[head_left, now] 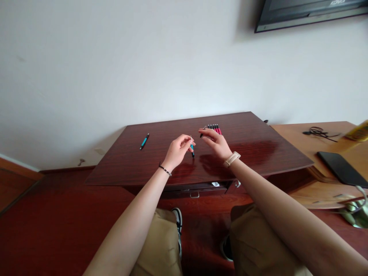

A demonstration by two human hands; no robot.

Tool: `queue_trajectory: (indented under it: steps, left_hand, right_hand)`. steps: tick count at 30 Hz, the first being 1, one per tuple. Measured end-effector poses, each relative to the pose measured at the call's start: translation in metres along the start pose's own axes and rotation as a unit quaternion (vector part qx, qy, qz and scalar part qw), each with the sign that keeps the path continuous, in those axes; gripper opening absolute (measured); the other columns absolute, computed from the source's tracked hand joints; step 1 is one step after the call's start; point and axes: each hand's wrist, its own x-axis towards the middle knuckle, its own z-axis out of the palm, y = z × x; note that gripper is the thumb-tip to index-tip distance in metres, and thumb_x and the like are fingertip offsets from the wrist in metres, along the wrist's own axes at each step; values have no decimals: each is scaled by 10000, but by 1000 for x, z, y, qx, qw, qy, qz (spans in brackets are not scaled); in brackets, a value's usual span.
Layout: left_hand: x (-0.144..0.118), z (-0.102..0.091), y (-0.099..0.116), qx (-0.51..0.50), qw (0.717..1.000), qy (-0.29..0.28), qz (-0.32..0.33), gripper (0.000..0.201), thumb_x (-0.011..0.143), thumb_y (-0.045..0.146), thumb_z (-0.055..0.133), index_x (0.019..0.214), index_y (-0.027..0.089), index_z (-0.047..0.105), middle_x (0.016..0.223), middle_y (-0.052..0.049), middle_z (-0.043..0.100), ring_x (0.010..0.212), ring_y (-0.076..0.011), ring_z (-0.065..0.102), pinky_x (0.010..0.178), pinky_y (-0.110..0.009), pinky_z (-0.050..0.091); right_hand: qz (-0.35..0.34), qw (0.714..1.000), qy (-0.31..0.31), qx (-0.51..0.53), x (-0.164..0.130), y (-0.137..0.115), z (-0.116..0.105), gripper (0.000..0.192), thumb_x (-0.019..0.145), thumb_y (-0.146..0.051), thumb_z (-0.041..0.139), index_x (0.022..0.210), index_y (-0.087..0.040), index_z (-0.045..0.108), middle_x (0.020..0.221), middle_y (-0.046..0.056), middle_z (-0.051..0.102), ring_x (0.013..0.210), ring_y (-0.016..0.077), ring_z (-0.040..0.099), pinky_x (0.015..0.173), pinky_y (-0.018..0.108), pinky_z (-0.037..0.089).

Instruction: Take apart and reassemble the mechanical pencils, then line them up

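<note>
A blue pen (pixel 192 148) is being held upright near the frame's centre, the left hand (pixel 176 150) pinching it in its fingers, tip resting on the dark worktop (pixel 253 147). The right hand (pixel 216 142) is grasping what looks like a small dark cap — too small to be sure. Behind it, pink pens (pixel 215 128) are lying together, seemingly finished; another blue pen (pixel 144 141) is waiting, centre-left.

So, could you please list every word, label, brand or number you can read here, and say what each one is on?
Nothing can be read with certainty.
Wall screen: pale lettering on its frame at the top edge, too small and cut off to read.
Yellow item at the right edge: blurred, no legible print.
Pens and the pen in the left hand: no readable markings.
</note>
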Motion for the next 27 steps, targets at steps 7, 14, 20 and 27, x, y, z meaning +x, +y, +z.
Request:
queue_trajectory:
  steps: [7,14,20,27]
  left_hand:
    - [0,4,-3,2,1000,7,2,281,1044,473,656,1035,193,674,992,-58,767,739,-152,716,746,-291,578]
    - [0,6,-6,-19,1000,3,1,304,1030,495,680,1058,192,679,942,-54,764,751,-161,721,747,-294,573]
    - [0,7,-5,-19,1000,-2,7,265,1036,453,681,1077,192,685,971,-48,751,740,-150,714,749,-293,571]
    - [1,8,-7,-26,1000,-6,8,291,1041,482,668,1061,192,676,995,-62,762,751,-154,714,750,-297,578]
  right_hand:
    - [-43,993,-36,106,-2,-51,6,430,1030,-392,619,1449,-333,695,1634,64,546,1499,304,530,1210,508,515]
    - [-74,994,-51,66,-3,-68,9,415,1055,-443,604,1443,-336,702,1626,59,565,1524,302,504,1240,519,482]
    - [-84,994,-65,40,-3,-66,7,397,1063,-454,607,1412,-309,730,1566,82,625,1531,312,497,1286,549,414]
    - [-83,994,-50,56,-4,-74,4,406,1079,-469,571,1443,-357,709,1604,54,587,1501,316,532,1212,541,508]
